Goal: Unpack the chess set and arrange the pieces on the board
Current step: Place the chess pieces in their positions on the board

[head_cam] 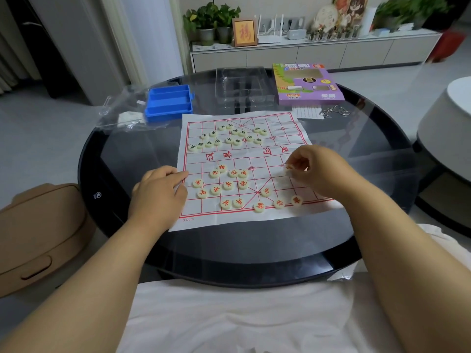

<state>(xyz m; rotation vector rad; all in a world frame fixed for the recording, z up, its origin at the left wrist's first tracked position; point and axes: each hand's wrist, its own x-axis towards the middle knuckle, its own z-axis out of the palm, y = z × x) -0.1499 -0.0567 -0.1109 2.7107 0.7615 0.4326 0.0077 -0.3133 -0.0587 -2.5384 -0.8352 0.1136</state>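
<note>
A white paper chess board (257, 159) printed with a red grid lies flat on the round black glass table (127, 159) in the middle of the frame. The right hand (313, 169), at the board's right edge, pinches one round cream piece with a red character (289, 167) between curled fingertips, just above the paper. The left hand (158, 189) rests at the board's lower left edge, its fingers loosely curled and touching the paper — it holds nothing.

The other red-marked cream pieces (229, 186) lie scattered over the near half of the board; a few sit along the bottom line. The dark-marked cream pieces (229, 136) are bunched loosely in the far half, toward the top of the board.

Above the board's upper left corner sits an open blue plastic case (169, 101), with a crumpled clear plastic bag (122, 110) just left of it. Further up — a clear plastic tray (242, 85) and, to its right, a purple cardboard box (307, 82).
</note>
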